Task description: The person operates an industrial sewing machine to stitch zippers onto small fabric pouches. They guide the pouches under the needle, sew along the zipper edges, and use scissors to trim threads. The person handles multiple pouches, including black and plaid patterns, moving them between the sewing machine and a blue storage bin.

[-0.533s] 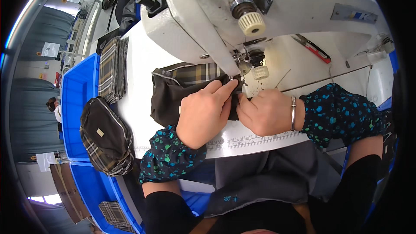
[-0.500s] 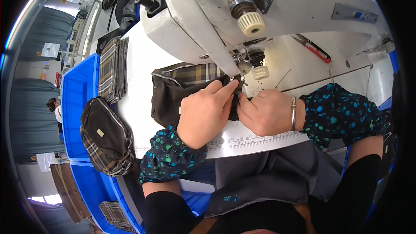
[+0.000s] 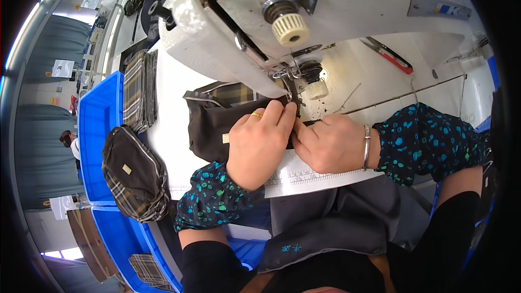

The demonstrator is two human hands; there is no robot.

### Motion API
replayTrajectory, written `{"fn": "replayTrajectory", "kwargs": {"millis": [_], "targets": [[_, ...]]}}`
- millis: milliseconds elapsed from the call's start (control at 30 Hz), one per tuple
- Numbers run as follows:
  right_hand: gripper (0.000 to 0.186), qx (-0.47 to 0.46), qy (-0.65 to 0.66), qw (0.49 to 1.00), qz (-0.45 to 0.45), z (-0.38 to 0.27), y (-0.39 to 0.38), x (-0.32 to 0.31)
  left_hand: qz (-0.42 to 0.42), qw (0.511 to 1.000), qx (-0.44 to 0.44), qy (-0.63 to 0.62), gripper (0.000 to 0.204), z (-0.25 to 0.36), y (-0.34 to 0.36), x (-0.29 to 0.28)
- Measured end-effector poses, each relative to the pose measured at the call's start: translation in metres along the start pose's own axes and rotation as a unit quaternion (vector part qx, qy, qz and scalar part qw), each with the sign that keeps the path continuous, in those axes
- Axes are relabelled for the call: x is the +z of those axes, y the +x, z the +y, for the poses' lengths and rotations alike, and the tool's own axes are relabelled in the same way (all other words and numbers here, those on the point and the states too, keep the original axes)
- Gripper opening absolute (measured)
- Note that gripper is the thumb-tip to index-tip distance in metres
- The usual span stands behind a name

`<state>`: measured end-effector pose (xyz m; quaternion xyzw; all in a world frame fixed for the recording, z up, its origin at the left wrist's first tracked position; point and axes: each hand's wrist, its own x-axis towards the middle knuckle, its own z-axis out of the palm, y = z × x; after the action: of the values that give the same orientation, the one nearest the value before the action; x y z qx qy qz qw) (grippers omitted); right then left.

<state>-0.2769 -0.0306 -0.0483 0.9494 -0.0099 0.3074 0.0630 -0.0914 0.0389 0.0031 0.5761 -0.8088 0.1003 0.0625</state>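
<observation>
A black pouch with a brown plaid panel and a silver zipper lies on the white sewing table, its right edge beneath the needle area of a white sewing machine. My left hand presses down on the pouch with bent fingers close together, fingertips just in front of the presser foot. Beside it, my right hand is closed in a pinch on the pouch's dark right edge. The fingertips of both hands nearly meet. What lies under the fingers is hidden.
Red-handled thread snips lie right of the needle. At left are a stack of plaid pieces, another black and plaid pouch and blue bins. A printed ruler runs along the table's front edge.
My left fingers have drawn back slightly from the presser foot and bent more. More of the pouch's pale label shows. The view has shifted a little, moving the machine leftward in the picture.
</observation>
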Motion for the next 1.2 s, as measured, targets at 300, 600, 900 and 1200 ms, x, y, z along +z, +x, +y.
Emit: {"fn": "replayTrajectory", "kwargs": {"millis": [300, 600, 900, 1200], "targets": [[0.024, -0.003, 0.006, 1.000, -0.016, 0.001, -0.002, -0.002, -0.039, 0.998, -0.043, -0.027, 0.042, 0.002, -0.002, -0.002], [0.025, -0.002, 0.008, 1.000, -0.020, 0.001, 0.000, -0.004, 0.051, 0.996, -0.044, -0.062, 0.034, 0.003, 0.002, 0.003], [0.024, -0.015, 0.020, 1.000, -0.012, 0.003, -0.001, -0.004, 0.058, 0.998, -0.010, -0.020, 0.038, 0.003, 0.002, 0.003], [0.022, 0.001, 0.007, 1.000, -0.018, 0.011, 0.001, -0.005, 0.063, 0.996, -0.038, -0.041, 0.031, -0.002, 0.008, 0.012]]}}
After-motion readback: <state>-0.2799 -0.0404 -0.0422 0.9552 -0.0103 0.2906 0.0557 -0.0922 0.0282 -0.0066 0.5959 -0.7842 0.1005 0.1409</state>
